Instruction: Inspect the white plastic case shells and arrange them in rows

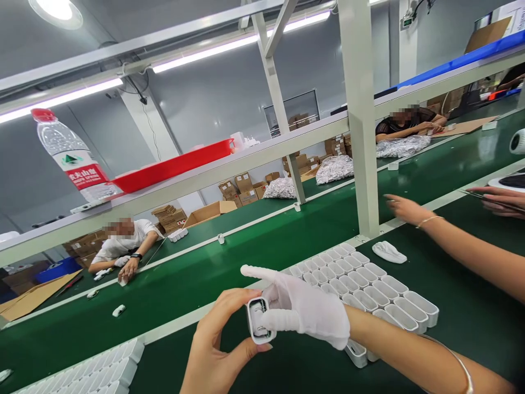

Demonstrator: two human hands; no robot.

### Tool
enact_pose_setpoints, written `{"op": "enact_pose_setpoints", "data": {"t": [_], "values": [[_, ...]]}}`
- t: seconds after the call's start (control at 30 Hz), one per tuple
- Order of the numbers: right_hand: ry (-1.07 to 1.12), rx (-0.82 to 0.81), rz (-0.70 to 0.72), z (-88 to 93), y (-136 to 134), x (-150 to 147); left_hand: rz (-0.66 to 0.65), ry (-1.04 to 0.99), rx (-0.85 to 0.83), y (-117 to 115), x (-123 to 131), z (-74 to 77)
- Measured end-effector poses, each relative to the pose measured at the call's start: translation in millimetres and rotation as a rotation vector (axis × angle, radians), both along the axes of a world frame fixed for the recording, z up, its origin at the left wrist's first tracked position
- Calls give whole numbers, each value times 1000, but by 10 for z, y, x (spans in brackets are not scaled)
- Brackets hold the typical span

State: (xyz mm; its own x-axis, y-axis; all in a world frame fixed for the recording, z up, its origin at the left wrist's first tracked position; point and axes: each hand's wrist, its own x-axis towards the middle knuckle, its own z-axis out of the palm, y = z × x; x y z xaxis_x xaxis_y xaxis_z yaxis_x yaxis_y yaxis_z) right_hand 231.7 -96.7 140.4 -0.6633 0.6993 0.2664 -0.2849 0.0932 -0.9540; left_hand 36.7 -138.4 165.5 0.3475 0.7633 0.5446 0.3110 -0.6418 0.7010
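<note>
Bare left hand [223,336], mine: thumb and forefinger pinching one white case [262,339], mouth towards me, long axis seemingly running away. Right hand [314,314], gloved, equally near: my thumb laid across that mouth, forefinger stretched past it; whether the others grip, I cannot tell. Stock rows [376,295], beyond my right wrist: no legible writing. Bottle [63,143], on shelf [254,156]: red label [87,176], Chinese characters, seemingly 农夫山泉.

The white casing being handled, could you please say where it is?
Low centre in the head view, the casing is in the left hand, with the gloved right hand at its opening.
</note>
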Motion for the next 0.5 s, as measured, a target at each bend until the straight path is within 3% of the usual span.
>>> {"op": "enact_pose_setpoints", "data": {"t": [0.23,0.33,0.5], "values": [[-11,134,-344,7,59,36,200,-255,-182,-73,-35,31],[-10,152,-426,3,58,22,176,-481,-336,-36,-27,62],[-101,143,-432,-10,-17,-14,82,-734,-621,76,-54,84]]}}
